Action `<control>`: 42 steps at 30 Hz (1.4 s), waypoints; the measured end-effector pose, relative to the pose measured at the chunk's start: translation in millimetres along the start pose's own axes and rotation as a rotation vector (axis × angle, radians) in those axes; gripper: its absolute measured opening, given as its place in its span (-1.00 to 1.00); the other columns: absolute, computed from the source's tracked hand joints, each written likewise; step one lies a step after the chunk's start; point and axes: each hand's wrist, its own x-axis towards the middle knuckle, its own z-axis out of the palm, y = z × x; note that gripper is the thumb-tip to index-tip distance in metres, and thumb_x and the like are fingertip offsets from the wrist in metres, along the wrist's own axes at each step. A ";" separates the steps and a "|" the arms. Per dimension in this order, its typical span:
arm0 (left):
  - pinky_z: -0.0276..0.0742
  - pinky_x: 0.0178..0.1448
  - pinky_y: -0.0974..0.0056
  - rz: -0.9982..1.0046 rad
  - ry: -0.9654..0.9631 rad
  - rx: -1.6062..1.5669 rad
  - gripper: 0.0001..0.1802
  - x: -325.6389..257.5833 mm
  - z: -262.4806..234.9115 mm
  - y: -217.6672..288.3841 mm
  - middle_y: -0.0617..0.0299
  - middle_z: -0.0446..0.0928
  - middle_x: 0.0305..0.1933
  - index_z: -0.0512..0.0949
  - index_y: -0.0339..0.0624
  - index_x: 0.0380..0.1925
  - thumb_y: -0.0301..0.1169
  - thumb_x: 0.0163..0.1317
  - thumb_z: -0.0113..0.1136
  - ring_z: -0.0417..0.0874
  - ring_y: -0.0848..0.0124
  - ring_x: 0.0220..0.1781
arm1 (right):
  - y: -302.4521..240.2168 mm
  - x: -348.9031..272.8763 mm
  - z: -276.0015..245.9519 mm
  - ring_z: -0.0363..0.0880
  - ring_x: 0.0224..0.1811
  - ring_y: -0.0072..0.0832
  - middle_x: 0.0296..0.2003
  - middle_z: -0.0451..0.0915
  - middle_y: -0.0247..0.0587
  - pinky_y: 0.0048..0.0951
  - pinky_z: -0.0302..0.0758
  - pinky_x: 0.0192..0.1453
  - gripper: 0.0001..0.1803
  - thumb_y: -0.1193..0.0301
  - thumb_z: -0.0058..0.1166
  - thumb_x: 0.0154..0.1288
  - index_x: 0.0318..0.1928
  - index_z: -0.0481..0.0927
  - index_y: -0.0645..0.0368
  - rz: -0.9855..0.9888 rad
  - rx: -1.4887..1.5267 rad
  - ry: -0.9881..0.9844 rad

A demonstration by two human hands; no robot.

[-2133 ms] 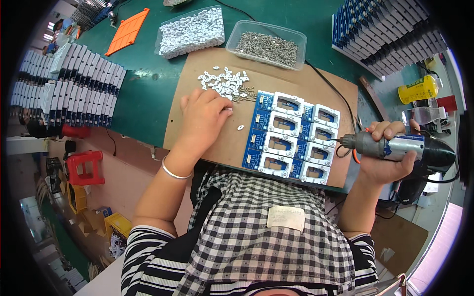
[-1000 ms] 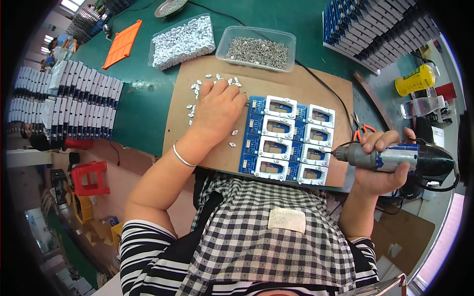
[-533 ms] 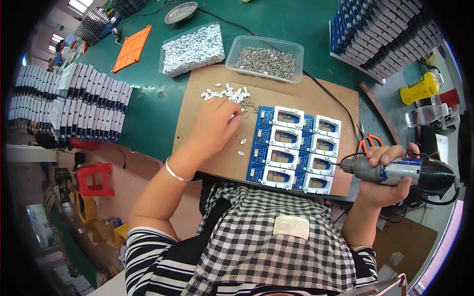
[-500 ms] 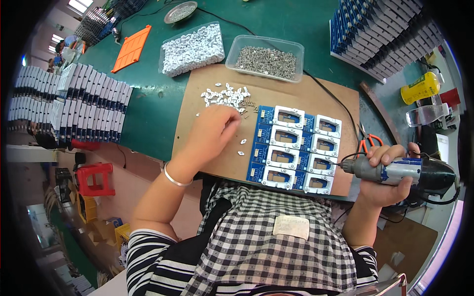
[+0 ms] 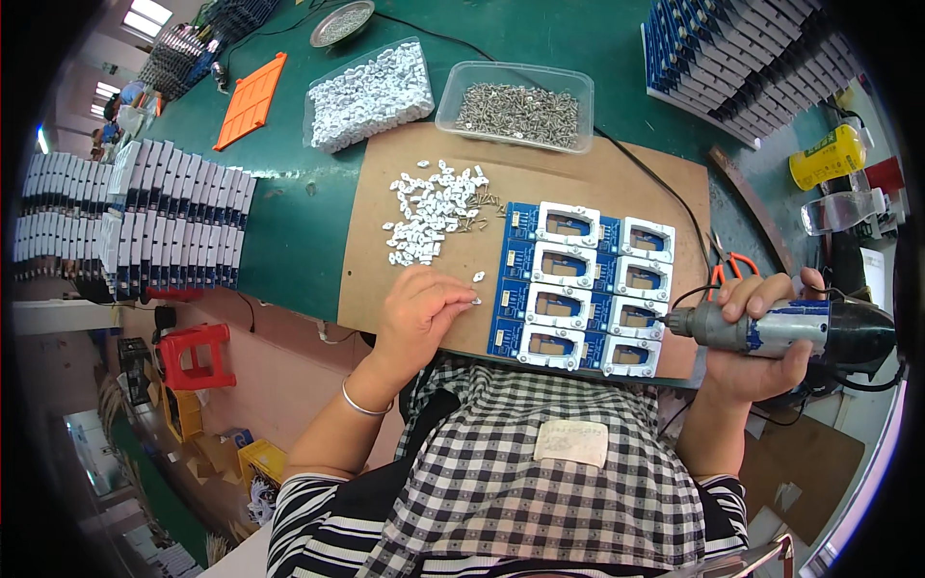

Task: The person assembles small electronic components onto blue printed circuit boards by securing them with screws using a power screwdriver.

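Note:
My left hand (image 5: 424, 310) is closed in a pinch, thumb and forefinger on a small white plastic piece (image 5: 477, 301) at the board's left side. Another loose white piece (image 5: 478, 276) lies just beyond the fingertips. In my right hand (image 5: 740, 371) is a grey-and-black electric screwdriver (image 5: 795, 328), held level, its bit pointing left at the right edge of a blue circuit panel (image 5: 502, 313). White rectangular frames (image 5: 556, 286) sit on the panel in two columns. Whether the bit touches a frame, I cannot tell. Beyond my left hand lies a pile of white pieces (image 5: 419, 214) with loose screws (image 5: 487, 200) beside it.
A brown board (image 5: 385, 289) lies under the work on a green table (image 5: 279, 202). Behind it are a bag of white pieces (image 5: 371, 94) and a clear tub of screws (image 5: 520, 144). Stacked panels stand left and right. Orange-handled pliers (image 5: 737, 265) and a cable lie near the screwdriver.
My left hand has come from the pile toward me, uncovering more of the pile, and now pinches one loose white piece. The right hand still holds the screwdriver in about the same place.

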 end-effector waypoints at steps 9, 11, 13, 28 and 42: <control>0.46 -0.13 0.23 0.073 0.012 0.116 -0.83 -1.8 4.2 -2.5 0.25 0.58 -0.35 0.62 -0.15 -0.43 -0.57 -0.09 0.36 0.52 0.25 -0.25 | 3.9 0.1 -1.8 0.48 -0.49 -0.40 -0.46 0.41 -0.24 -0.27 0.48 -0.25 -0.23 -0.09 0.03 0.21 0.22 0.14 0.16 0.011 0.032 -0.026; 0.44 -0.10 0.24 0.034 0.005 0.099 -0.86 -1.1 4.2 -1.1 0.26 0.61 -0.35 0.64 -0.16 -0.44 -0.58 -0.06 0.34 0.52 0.25 -0.25 | 5.4 1.0 -2.6 0.49 -0.49 -0.39 -0.46 0.41 -0.23 -0.25 0.48 -0.24 -0.23 -0.10 0.03 0.21 0.22 0.13 0.15 0.022 0.048 -0.028; 0.44 -0.11 0.24 0.042 0.005 0.105 -0.85 -0.2 5.3 -1.8 0.25 0.60 -0.35 0.63 -0.16 -0.43 -0.58 -0.06 0.34 0.52 0.25 -0.25 | 5.4 1.4 -3.2 0.49 -0.49 -0.38 -0.46 0.41 -0.23 -0.24 0.49 -0.24 -0.23 -0.09 0.03 0.21 0.22 0.13 0.15 0.024 0.046 -0.027; 0.43 -0.19 0.20 0.289 -0.194 0.328 -0.81 12.0 -4.1 14.7 0.19 0.56 -0.33 0.59 -0.20 -0.40 -0.61 -0.09 0.29 0.53 0.22 -0.28 | -2.6 14.7 -20.2 0.52 -0.48 -0.33 -0.46 0.45 -0.16 -0.21 0.51 -0.23 -0.34 0.03 0.04 0.21 0.17 0.14 0.09 -0.027 0.215 0.098; 0.45 -0.22 0.17 0.287 -0.192 -0.128 -0.87 146.3 98.3 66.5 0.15 0.56 -0.39 0.56 -0.20 -0.42 -0.55 -0.02 0.28 0.56 0.16 -0.31 | -15.0 25.1 -36.8 0.55 -0.48 -0.33 -0.46 0.46 -0.18 -0.21 0.53 -0.22 -0.38 0.01 -0.01 0.25 0.14 0.16 0.09 -0.131 0.202 0.144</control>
